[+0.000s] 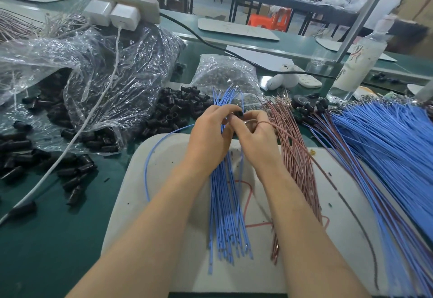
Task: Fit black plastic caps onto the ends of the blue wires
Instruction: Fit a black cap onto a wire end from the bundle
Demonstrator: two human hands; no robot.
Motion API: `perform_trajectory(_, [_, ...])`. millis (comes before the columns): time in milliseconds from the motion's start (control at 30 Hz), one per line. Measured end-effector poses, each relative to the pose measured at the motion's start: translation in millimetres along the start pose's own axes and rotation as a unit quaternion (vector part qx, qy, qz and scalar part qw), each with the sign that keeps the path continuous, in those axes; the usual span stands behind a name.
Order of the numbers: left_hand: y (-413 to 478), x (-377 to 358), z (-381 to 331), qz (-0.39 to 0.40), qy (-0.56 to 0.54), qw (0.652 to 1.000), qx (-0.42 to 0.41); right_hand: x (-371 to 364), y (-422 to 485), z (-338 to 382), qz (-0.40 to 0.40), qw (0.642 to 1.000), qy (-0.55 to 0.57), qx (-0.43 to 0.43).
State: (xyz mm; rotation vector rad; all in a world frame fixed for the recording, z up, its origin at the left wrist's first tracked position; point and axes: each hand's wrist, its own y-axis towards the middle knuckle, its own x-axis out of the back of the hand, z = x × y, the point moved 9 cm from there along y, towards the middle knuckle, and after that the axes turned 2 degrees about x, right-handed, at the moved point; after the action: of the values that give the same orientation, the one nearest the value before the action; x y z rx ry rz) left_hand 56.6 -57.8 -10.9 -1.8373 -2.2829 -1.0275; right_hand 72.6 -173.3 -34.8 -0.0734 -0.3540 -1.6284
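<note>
Blue wires (225, 206): bundle lying lengthwise on the pale mat (164, 147), far ends fanned out.
Black plastic cap (238, 114): at the fingertips, just above the bundle.
Left hand (208, 133): grip curled round the bundle's upper part.
Right hand (254, 133): grip narrow, pinching at the cap; a pink wire (267, 123) crosses its fingers.
Loose caps (178, 110): heaped on the green tabletop (58, 239).

A bundle of blue wires (228, 204) is gripped in the left hand (208, 133) above a white mat (164, 157) on the green worktop (58, 239). A black cap (237, 114) is pinched where its fingertips meet the right hand (255, 136). Pink-brown wires (297, 164) are laid just beside, and loose black caps (178, 110) are scattered to the left.
</note>
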Motion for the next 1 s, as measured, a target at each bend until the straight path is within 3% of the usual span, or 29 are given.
perform_trajectory(200, [1,2,-2,-0.009,0.006,1.000,-0.006,10,-1,14,-0.037,0.995,-0.058,0.077])
perform_trajectory(400, [1,12,10,-0.048,0.103,0.993,0.015,18,-8,31,-0.102,0.977,-0.103,0.155])
perform_trajectory(600, [-1,3,-2,-0.004,0.055,0.998,-0.016,17,-6,29,-0.079,0.984,-0.077,0.140])
perform_trajectory(1000, [-1,1,11,0.007,-0.028,0.998,0.063,18,-8,30,-0.087,0.980,-0.104,0.147])
